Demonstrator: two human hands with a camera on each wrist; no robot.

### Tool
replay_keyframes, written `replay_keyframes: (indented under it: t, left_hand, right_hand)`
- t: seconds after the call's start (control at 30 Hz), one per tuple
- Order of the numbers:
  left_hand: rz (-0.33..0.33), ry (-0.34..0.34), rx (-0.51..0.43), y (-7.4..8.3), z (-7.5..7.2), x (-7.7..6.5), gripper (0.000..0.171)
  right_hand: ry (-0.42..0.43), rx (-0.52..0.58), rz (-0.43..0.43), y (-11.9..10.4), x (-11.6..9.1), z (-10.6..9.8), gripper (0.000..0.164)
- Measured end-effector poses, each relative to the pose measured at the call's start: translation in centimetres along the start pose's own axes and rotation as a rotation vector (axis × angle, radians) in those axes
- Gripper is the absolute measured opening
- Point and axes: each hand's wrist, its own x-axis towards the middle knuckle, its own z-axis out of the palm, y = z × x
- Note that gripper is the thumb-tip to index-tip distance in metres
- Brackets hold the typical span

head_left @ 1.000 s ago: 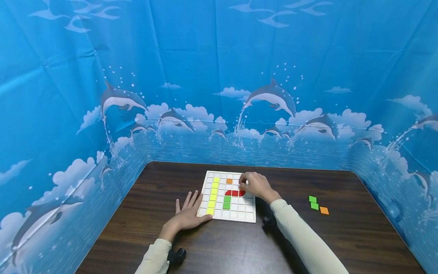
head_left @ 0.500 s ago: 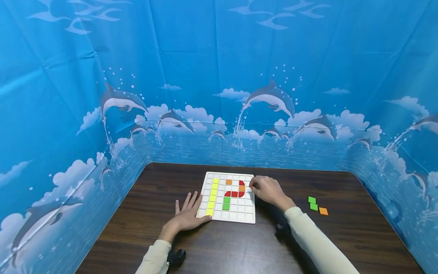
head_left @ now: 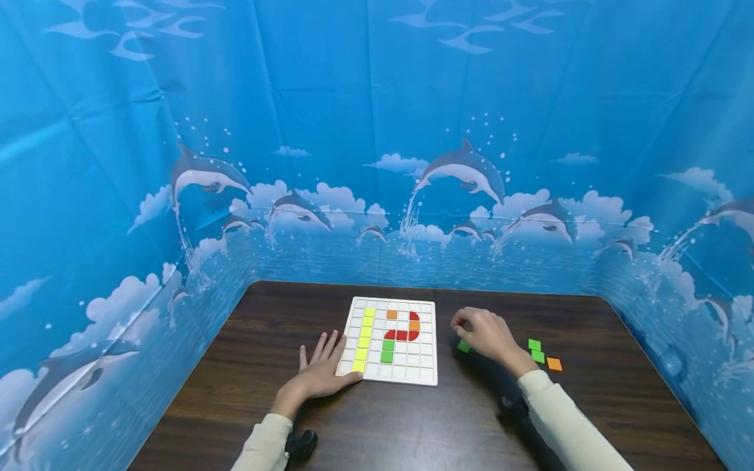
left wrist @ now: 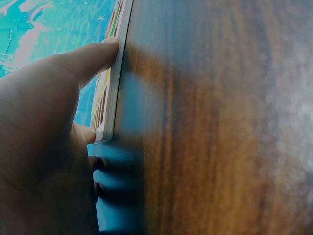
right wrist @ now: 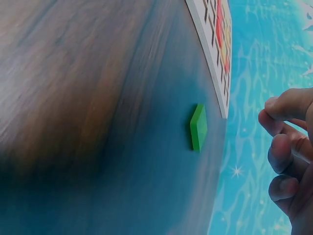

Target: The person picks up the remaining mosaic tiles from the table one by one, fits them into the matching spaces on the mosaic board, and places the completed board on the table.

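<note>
A white grid board (head_left: 412, 375) lies on the table. My left hand (head_left: 321, 376) rests at its left edge with fingers spread; in the left wrist view the thumb (left wrist: 100, 54) presses the rim. On the board are a yellow column of tiles (head_left: 364, 331), green tiles (head_left: 387, 350), two orange tiles (head_left: 415, 326) and red pieces (head_left: 402, 335) forming a hook. My right hand (head_left: 487, 335) hovers right of the board, fingers loosely curled, thumb near the index fingertip, nothing visible between them. A loose green tile (head_left: 464, 345) lies below it, also a green tile (right wrist: 198, 128) in the right wrist view.
Farther right on the dark wooden table (head_left: 400, 425) lie two touching green tiles (head_left: 536, 351) and an orange tile (head_left: 554, 364). A blue dolphin-print cloth (head_left: 353, 163) surrounds the table's back and sides. Dark devices (head_left: 302, 445) are strapped to both wrists.
My right hand has withdrawn from the board to the right, uncovering an orange tile and a red piece on the grid, and a loose green tile on the table. The left hand stays put.
</note>
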Motion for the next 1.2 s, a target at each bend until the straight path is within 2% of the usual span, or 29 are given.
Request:
replay_keyframes:
  t: [0.17, 0.3, 0.53, 0.9, 1.2]
  left_hand:
    - [0.031, 0.026, -0.022, -0.7, 0.7, 0.3, 0.108]
    - [0.034, 0.017, -0.042, -0.1, 0.2, -0.2, 0.109]
    - [0.047, 0.028, -0.032, -1.3, 1.0, 0.5, 0.111]
    - [0.052, 0.023, -0.056, -0.4, 0.2, -0.3, 0.108]
    - [0.052, 0.012, -0.052, -0.5, 0.3, 0.1, 0.11]
  right_hand:
    - [0.014, -0.005, 0.007, 0.7, -1.1, -1.0, 0.006]
    - [0.045, -0.016, 0.01, 1.2, -1.9, -1.6, 0.005]
    - [0.077, -0.019, 0.014, 2.5, -3.5, -2.6, 0.006]
    - [0.095, -0.071, 0.049, 4.4, -6.0, -4.0, 0.008]
    - [0.09, -0.076, 0.088, 5.6, -7.6, -4.5, 0.009]
